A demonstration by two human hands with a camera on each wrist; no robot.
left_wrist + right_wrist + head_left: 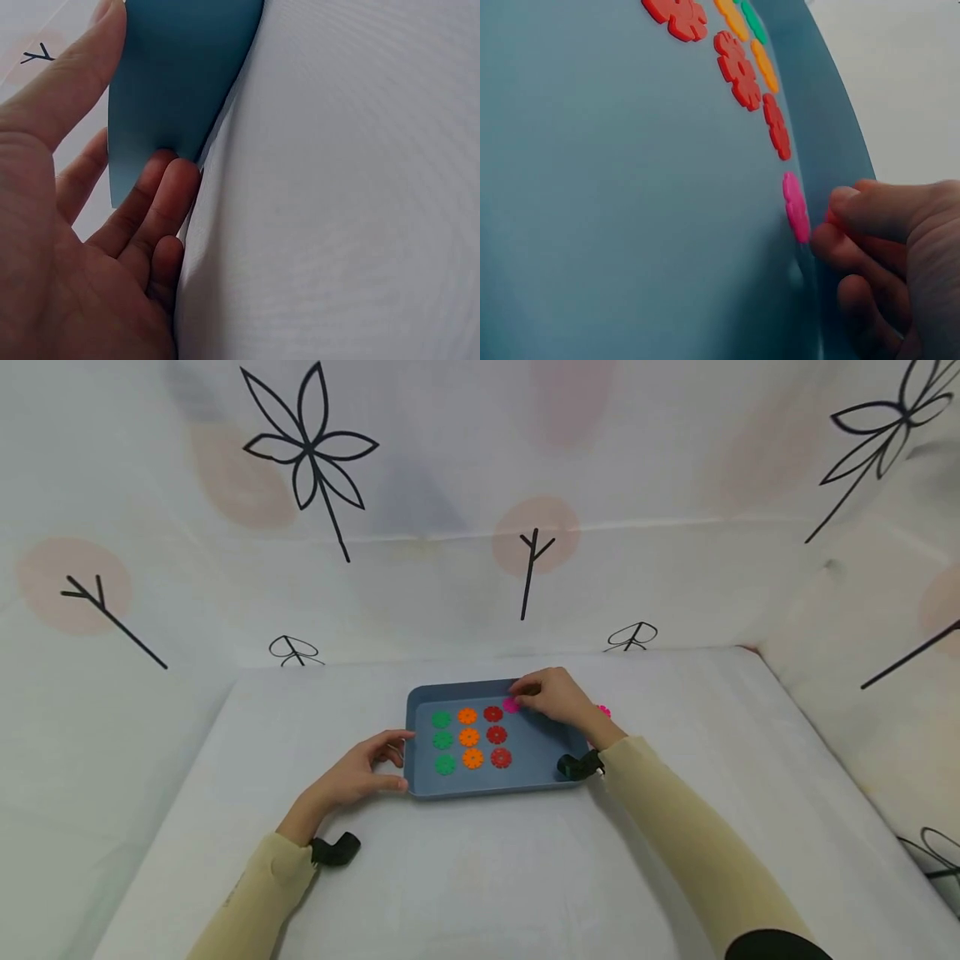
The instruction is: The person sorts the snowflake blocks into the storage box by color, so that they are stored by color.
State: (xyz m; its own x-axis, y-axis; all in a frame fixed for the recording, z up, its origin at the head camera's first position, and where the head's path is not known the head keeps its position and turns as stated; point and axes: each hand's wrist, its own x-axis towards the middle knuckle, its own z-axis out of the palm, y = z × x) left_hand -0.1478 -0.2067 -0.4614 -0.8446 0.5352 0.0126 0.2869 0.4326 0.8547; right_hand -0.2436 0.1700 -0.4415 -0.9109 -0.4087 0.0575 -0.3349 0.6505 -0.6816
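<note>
A blue-grey tray point(540, 781) lies on the white table with rows of flower-shaped plastic discs. My left hand point(363, 772) is at its left edge, thumb and fingers spread along the side; the left wrist view shows fingertips against the tray's outer wall point(180, 75). At the far side, my right hand point(555, 695) has thumb and forefinger close together beside a pink flower disc point(796, 208), which lies near the far wall. A small pink patch shows between those fingertips; I cannot tell whether they pinch another disc. A red disc point(737, 71) lies nearby.
Left to right stand a column of green discs point(442, 740), one of orange discs point(469, 737) and one of red discs point(497, 735). Another pink piece point(603, 711) shows outside the tray, partly behind the right wrist. A patterned white cloth point(420, 593) hangs behind.
</note>
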